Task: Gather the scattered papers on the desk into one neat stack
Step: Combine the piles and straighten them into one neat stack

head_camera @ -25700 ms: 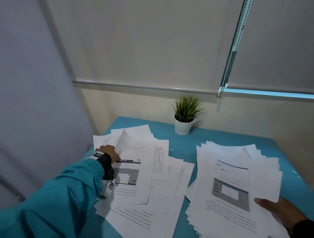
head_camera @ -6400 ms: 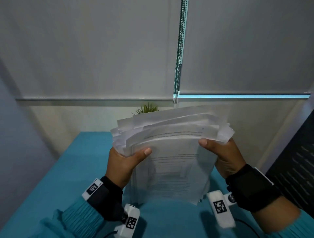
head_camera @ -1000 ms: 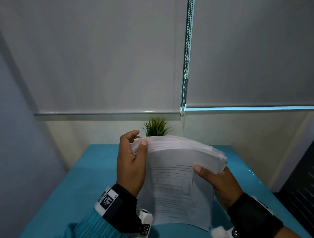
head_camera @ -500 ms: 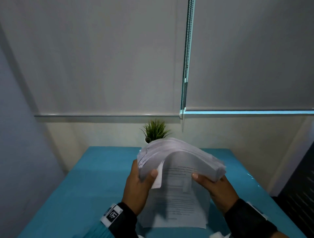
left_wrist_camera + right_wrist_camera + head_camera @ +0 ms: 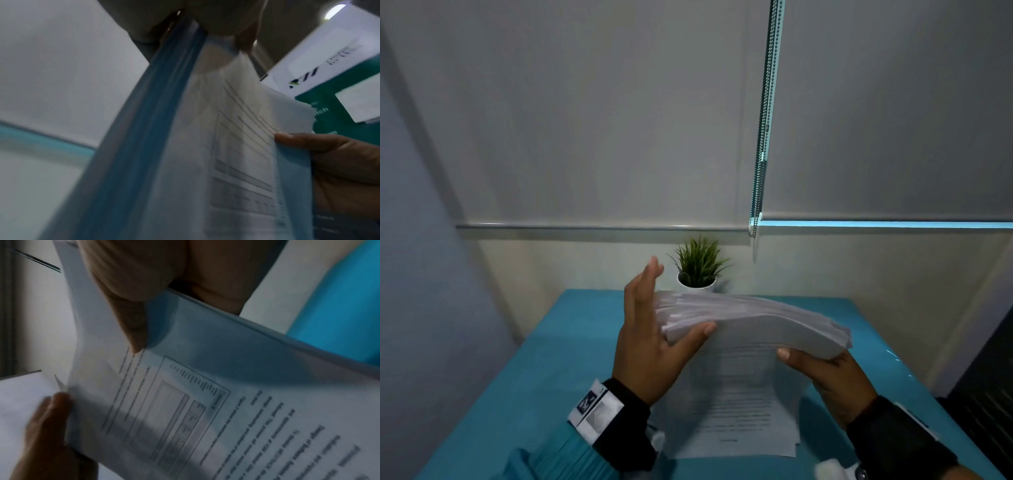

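Squaring the paper stack (image 5: 753,329) on edge above the counter (image 5: 524,387).
We hold the stack upright at centre, its lower edge near or on the counter. Our right hand (image 5: 832,380) grips the 3 o'clock side, thumb on the front sheet; our left hand (image 5: 650,342) at 9 o'clock has its fingers (image 5: 643,291) straight and together, thumb under the splayed corner. We should pat that side flush, then tap the bottom edge.

The room is dim and cool-toned. A thin bright cyan strip of light (image 5: 887,224) glows under the grey roller blind (image 5: 893,102), with small glints near the right edge of the glossy teal desk (image 5: 517,377). Wide-angle bending curves the walls. Both wrist views are soft, noisy and motion-blurred; printed text smears.
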`<action>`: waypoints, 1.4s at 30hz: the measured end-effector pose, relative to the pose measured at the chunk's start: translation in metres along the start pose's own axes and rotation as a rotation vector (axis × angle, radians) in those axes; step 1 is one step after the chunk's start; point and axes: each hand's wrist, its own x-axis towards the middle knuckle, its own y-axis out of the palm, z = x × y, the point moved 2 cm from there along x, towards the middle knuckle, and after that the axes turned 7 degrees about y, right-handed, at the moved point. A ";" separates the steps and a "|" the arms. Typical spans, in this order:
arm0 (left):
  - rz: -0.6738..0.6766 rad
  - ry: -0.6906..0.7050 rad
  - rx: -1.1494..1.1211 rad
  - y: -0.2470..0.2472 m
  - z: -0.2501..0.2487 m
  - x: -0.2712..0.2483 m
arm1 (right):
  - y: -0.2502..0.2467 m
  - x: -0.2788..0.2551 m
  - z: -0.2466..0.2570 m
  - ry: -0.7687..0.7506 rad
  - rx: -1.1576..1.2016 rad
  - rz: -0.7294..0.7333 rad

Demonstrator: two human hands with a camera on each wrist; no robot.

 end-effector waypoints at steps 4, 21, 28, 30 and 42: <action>0.082 0.229 0.190 -0.008 -0.007 0.018 | 0.006 -0.001 0.010 0.021 -0.004 0.030; 0.078 -0.467 -0.241 0.025 0.020 -0.041 | 0.017 -0.004 0.020 -0.064 -0.119 -0.121; -0.061 -0.376 -0.434 0.018 0.006 -0.011 | 0.027 -0.002 0.046 -0.127 -0.091 -0.117; -0.001 -0.535 -0.519 0.018 0.025 -0.033 | 0.021 -0.002 0.031 -0.069 -0.075 -0.089; 0.215 -0.736 -0.673 0.024 0.049 -0.048 | 0.012 0.003 0.058 -0.161 -0.345 -0.197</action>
